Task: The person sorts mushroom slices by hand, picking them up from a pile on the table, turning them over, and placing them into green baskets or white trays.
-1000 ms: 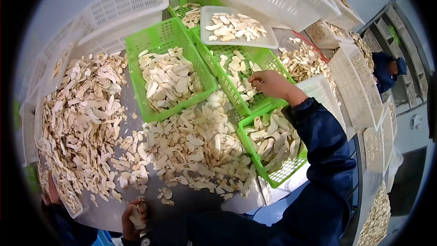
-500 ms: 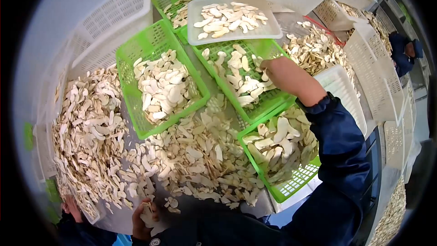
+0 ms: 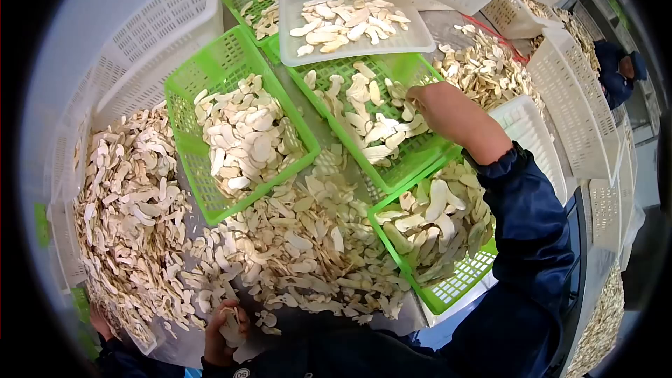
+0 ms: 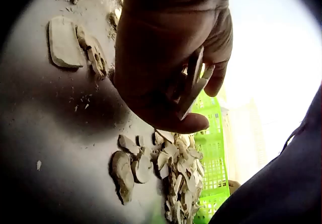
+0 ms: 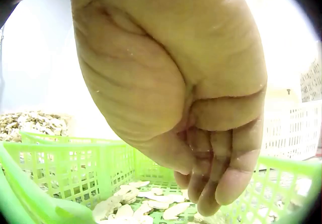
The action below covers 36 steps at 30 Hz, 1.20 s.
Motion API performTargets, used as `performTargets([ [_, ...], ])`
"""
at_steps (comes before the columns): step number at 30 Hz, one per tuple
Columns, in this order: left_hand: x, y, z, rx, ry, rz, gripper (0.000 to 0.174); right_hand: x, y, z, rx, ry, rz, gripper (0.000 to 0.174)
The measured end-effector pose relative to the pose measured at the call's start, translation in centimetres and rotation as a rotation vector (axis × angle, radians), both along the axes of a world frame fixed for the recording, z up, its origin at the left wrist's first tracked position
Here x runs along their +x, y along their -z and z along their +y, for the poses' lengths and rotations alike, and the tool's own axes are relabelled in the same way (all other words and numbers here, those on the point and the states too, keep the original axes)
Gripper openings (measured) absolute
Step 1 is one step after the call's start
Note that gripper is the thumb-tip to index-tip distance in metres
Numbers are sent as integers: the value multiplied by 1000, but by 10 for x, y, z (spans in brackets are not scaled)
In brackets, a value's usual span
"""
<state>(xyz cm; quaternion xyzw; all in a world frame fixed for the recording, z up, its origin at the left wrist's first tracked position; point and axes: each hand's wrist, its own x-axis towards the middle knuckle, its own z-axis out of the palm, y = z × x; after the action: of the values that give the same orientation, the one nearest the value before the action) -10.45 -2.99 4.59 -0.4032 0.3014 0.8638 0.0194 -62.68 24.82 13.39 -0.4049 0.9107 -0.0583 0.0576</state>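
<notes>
Pale dried slices, apparently mushroom, lie loose on the metal table and in baskets. My left hand (image 3: 227, 332) is low in the head view, its fingers curled round a few slices (image 3: 232, 327). In the left wrist view, the left hand (image 4: 171, 63) grips these slices (image 4: 193, 83) between thumb and fingers. Over the middle green basket (image 3: 387, 183) is my right hand (image 3: 458, 115), fingertips beside the scattered slices (image 3: 383, 130). Seen at the right wrist, the right hand (image 5: 176, 83) points its loosely bent fingers down above slices (image 5: 161, 202); no slice shows between them.
Green baskets of slices stand left (image 3: 208, 211) and right (image 3: 437, 301). A white tray (image 3: 288, 28) with slices overlaps the middle basket's back. Large heaps lie left (image 3: 133, 217) and centre (image 3: 308, 238). Another person's hand (image 3: 101, 323) is at lower left; someone in a cap (image 3: 617, 73) is far right.
My right hand has shifted right across the middle basket, where more slices show beside its fingertips. My left hand keeps its slices. The view has also shifted.
</notes>
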Motion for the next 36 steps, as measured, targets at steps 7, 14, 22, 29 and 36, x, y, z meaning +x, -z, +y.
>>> performTargets([
  [7, 2, -3, 1, 54, 15, 16, 40, 0, 4, -4, -207, 43, 146, 30],
  [14, 2, -6, -1, 31, 26, 8, 41, -8, -9, 6, -284, 70, 177, 28],
  [22, -13, -14, 4, -24, 83, -54, 42, 5, -16, 2, 57, -142, -137, 39],
  [29, -25, -17, 4, -7, 94, -90, 40, 18, -15, -25, 223, -276, -282, 35],
  [36, -46, -31, 6, -72, 146, -121, 41, 1, -8, -35, 278, -289, -199, 35],
])
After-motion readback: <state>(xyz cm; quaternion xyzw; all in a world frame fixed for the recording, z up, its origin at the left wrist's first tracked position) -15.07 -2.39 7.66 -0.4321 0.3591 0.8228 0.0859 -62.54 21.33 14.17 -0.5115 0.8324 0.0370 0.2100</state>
